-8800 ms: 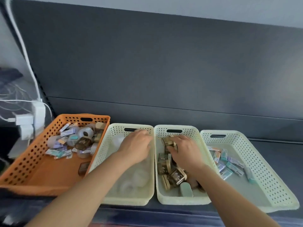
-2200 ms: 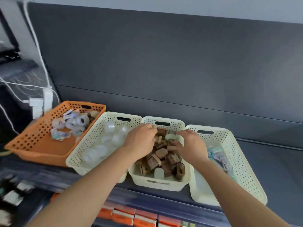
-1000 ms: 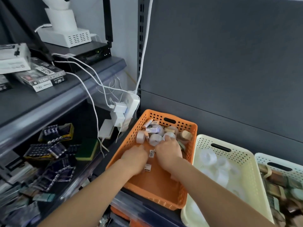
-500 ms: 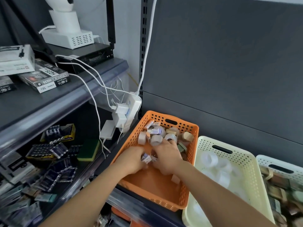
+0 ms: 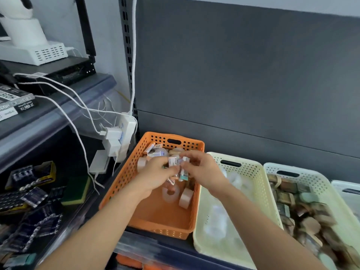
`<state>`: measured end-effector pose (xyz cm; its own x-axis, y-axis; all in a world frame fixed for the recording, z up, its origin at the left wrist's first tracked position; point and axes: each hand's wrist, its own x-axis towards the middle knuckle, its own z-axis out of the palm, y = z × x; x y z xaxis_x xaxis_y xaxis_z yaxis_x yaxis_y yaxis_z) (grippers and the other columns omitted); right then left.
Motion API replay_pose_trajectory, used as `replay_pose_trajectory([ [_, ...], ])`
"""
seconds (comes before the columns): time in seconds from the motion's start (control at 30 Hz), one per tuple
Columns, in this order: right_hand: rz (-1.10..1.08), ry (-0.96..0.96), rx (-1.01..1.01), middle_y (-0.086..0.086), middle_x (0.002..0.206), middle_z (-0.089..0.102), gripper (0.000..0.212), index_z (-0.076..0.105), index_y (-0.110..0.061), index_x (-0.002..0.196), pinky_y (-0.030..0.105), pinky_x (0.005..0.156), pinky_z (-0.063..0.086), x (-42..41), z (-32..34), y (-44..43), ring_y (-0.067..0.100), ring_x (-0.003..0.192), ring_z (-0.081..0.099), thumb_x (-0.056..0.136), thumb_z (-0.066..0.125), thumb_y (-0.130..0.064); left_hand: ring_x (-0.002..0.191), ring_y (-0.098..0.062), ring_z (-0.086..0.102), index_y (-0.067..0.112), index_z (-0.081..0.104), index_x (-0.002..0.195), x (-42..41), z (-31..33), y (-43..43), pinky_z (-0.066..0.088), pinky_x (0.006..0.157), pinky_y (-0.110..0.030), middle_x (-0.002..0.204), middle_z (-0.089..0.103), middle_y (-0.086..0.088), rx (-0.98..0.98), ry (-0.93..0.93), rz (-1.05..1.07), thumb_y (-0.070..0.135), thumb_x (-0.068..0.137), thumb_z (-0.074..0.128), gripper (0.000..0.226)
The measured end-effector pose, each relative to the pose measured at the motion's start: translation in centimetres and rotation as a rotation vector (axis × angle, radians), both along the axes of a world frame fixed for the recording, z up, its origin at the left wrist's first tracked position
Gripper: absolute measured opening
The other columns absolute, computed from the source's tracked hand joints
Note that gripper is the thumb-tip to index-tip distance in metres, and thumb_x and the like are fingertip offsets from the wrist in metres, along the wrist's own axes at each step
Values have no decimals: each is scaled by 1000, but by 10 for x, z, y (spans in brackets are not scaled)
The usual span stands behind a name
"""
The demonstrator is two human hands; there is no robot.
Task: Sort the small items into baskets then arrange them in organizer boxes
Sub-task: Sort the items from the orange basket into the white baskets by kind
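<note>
Orange basket (image 5: 124, 184), lower centre, mid-sort: left hand (image 5: 155, 178) and right hand (image 5: 202, 172) pinch small packets (image 5: 178, 162), likely needing carrying rightward next.

My left hand (image 5: 155, 177) and right hand (image 5: 203, 172) meet knuckles up, fingers curled round small packets (image 5: 178, 165) pinched between them; my left forearm (image 5: 101, 227) and right forearm (image 5: 259, 217) converge behind the grip.

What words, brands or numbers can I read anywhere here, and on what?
No text reads clearly.
On the black-and-white boxes, upper left shelf: bold print, too blurred.
On the small boxes that the left hand and right hand hold: labels too small.
On the dark packs, lower shelf: nothing legible.
</note>
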<state>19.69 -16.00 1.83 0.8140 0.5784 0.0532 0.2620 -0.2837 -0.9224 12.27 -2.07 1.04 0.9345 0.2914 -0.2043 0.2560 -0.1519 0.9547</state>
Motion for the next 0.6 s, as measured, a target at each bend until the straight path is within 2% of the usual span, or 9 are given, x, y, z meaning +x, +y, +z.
replay_pose_trajectory([
  [0.07, -66, 48, 34, -15, 64, 55, 19, 67, -28, 97, 28, 62, 49, 1, 4, -25, 9, 62, 50, 86, 65, -13, 68, -15, 68, 16, 68, 95, 6, 8, -24, 57, 56, -36, 82, 71, -2, -67, -20, -37, 10, 90, 64, 8],
  [0.17, -126, 84, 90, -11, 59, 53, 13, 69, -22, 96, 19, 57, 46, 4, 11, -74, 5, 55, 49, 87, 66, -14, 68, -12, 66, 12, 67, 96, 19, 18, -70, 54, 50, -30, 83, 69, -3, -90, -75, -111, 9, 90, 63, 8],
  [0.23, -178, 77, 121, -6, 60, 53, 9, 71, -21, 92, 20, 57, 45, 5, 17, -114, 7, 56, 47, 86, 68, -16, 70, -13, 64, 9, 67, 99, 29, 22, -106, 54, 51, -30, 85, 67, -6, -62, -103, -162, 11, 91, 63, 9],
  [0.33, -259, 51, 140, 4, 69, 57, 8, 70, -23, 90, 25, 60, 44, 5, 21, -182, 14, 62, 47, 85, 69, -18, 70, -13, 63, 4, 67, 100, 44, 25, -169, 57, 53, -34, 83, 63, -5, 17, -141, -210, 13, 90, 65, 14],
  [0.47, -408, 15, 128, 3, 70, 62, 6, 69, -27, 87, 33, 61, 44, 3, 20, -280, 18, 62, 49, 83, 70, -22, 69, -16, 67, 14, 69, 91, 55, 27, -268, 57, 54, -34, 84, 67, -4, 92, -171, -219, 18, 88, 68, 5],
  [0.6, -536, 15, 80, 1, 71, 65, 9, 69, -23, 91, 29, 62, 45, 2, 15, -373, 15, 63, 52, 84, 69, -17, 57, -19, 68, 12, 65, 93, 59, 27, -365, 54, 54, -33, 84, 69, -4, 320, -211, -304, 29, 90, 65, 17],
])
